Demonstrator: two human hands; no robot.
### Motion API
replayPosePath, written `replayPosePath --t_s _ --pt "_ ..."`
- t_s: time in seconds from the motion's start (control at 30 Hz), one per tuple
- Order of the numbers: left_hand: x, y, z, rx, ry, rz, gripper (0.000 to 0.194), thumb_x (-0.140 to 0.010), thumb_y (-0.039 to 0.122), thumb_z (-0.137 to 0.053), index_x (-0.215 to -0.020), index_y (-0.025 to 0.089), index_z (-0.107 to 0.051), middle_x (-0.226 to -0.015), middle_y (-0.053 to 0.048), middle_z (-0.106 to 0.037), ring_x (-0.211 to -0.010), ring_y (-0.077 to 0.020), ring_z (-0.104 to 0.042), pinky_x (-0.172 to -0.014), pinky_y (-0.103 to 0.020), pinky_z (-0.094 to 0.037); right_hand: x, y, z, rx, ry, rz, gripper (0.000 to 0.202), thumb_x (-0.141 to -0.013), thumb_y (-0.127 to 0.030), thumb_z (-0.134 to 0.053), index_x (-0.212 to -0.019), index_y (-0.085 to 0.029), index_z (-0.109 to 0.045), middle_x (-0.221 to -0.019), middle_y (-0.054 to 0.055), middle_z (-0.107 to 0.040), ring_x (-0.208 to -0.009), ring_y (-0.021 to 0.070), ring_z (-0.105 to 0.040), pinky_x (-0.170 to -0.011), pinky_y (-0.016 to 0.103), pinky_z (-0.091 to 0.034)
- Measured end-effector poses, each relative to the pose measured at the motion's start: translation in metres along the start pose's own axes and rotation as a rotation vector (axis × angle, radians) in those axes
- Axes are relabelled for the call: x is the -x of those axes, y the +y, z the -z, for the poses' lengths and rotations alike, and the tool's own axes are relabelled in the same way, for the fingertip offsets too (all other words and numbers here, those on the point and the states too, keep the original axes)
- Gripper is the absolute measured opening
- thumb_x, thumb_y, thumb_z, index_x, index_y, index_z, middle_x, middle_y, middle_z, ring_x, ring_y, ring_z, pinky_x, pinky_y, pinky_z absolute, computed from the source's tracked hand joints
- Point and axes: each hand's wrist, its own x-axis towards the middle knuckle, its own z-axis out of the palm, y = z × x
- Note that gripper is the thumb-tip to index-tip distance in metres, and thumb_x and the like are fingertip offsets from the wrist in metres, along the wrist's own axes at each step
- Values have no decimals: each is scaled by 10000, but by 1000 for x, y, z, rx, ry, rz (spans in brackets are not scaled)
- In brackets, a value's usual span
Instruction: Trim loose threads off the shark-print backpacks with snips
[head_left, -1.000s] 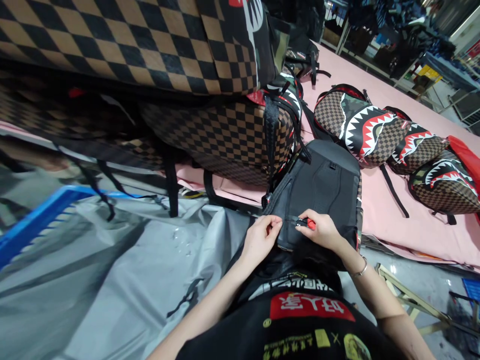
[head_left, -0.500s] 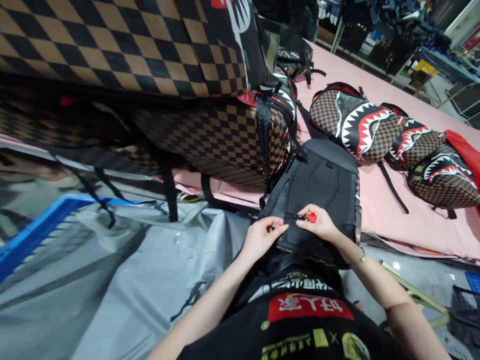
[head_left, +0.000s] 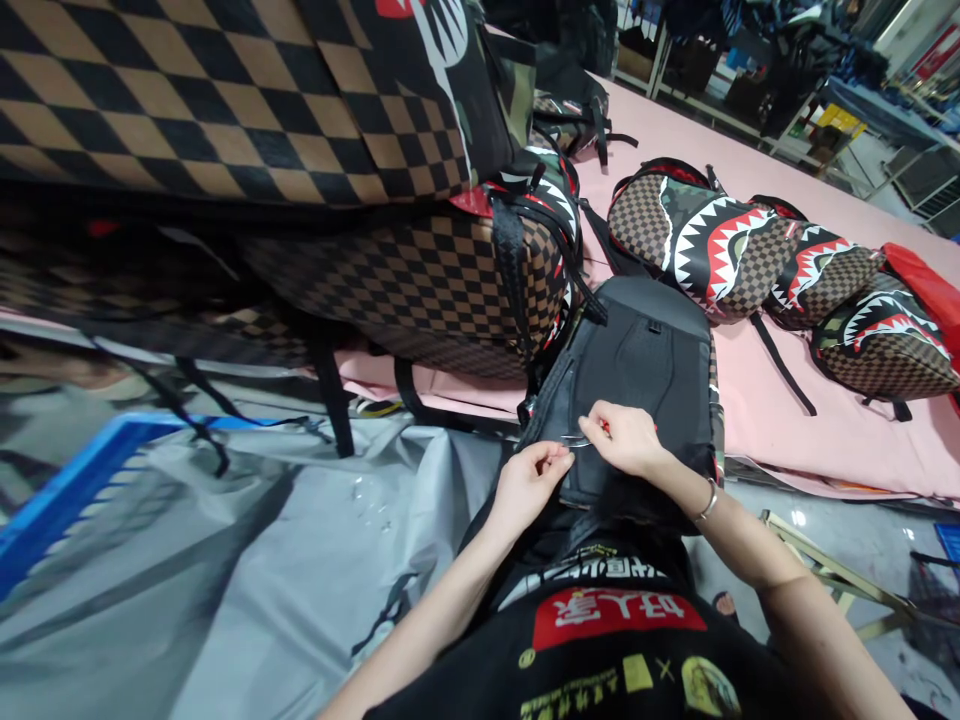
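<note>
A black backpack (head_left: 637, 350) lies with its padded back face up, against my body at the edge of the pink table. My right hand (head_left: 621, 438) is closed round small snips (head_left: 576, 441) with a red part showing between the fingers; their metal tips point left. Just left of them, my left hand (head_left: 531, 480) pinches with thumb and forefinger above the lower left edge of the backpack. What lies in that pinch is too small to make out.
Checkered backpacks (head_left: 420, 270) are stacked at the left, straps hanging over the edge. Several shark-mouth bags (head_left: 720, 250) lie on the pink table (head_left: 765, 385). A blue crate (head_left: 67, 480) with grey sheeting (head_left: 300, 540) stands lower left; a metal frame (head_left: 817, 565) is lower right.
My right hand has turned over the snips, and their metal tips now show near my left fingertips. The left hand has shifted slightly. The whole view has moved a little.
</note>
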Motion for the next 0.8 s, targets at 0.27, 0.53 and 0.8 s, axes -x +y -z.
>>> replayPosePath --t_s 0.27,0.53,0.8 --pt "6 -5 -8 -132 62 -94 224 -721 385 -589 -771 171 -632 -671 5 -595 -541 -96 -455 -528 -210 -379 -11 17 -15 -322 -13 -276 499 -921 -415 -242 -641 -203 -596 -655 -11 -630 -650 123 -585 -622 213 -360" --pt "7 8 -15 28 187 -79 248 -686 376 -632 -802 156 -634 -713 -12 -615 -587 -104 -493 -582 -222 -428 -4 13 -3 -218 -54 -135 366 -891 -392 -350 -646 -207 -550 -631 -22 -568 -632 124 -529 -604 218 -320" --pt "0 7 -14 -61 190 -53 251 -675 366 -602 -786 149 -666 -648 -4 -602 -522 -92 -445 -516 -208 -389 15 -1 19 -49 -63 -18 222 -788 -420 -564 -837 -206 -533 -769 -15 -595 -669 127 -528 -604 229 -332"
